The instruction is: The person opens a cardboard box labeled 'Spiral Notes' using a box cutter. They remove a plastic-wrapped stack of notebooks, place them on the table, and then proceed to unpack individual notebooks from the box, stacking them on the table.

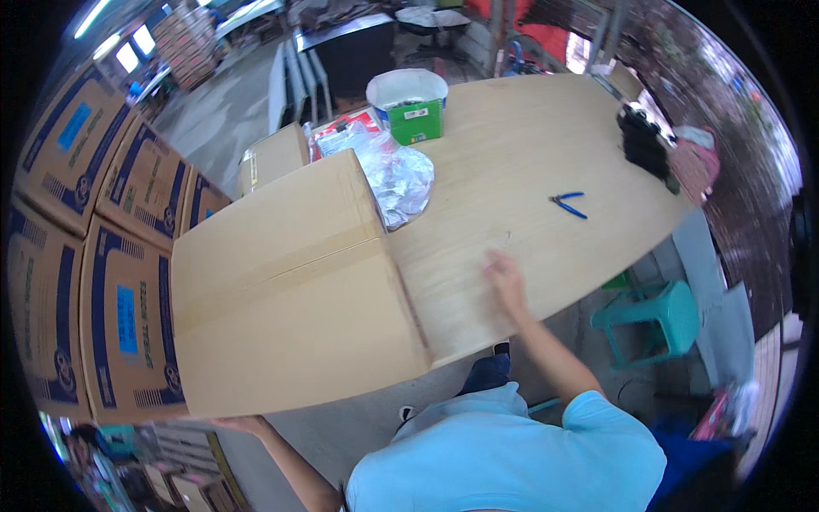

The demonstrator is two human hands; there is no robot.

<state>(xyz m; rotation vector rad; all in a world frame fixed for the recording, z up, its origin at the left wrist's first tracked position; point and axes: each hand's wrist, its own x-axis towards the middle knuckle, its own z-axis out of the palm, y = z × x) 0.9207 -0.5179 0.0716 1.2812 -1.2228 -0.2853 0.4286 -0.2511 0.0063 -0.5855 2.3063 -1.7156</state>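
A large closed cardboard box (281,282) with a taped seam covers the left part of the wooden table (478,128) and overhangs its near edge. My left hand (243,423) grips the box's lower near-left edge, its fingers mostly hidden beneath. To the right of the box, my right hand (507,282) is over the tabletop, apart from the box. Motion blurs its fingers, so their pose is unclear. Blue-handled nippers (569,204) lie on the table beyond that hand, handles spread.
Stacked printed cartons (132,316) stand close on the left. Behind the box are a clear plastic bag (401,183), a green small box (416,124) and a white-and-blue bucket (408,85). Dark cloth (644,145) lies at the table's right end. A turquoise stool (674,316) stands below.
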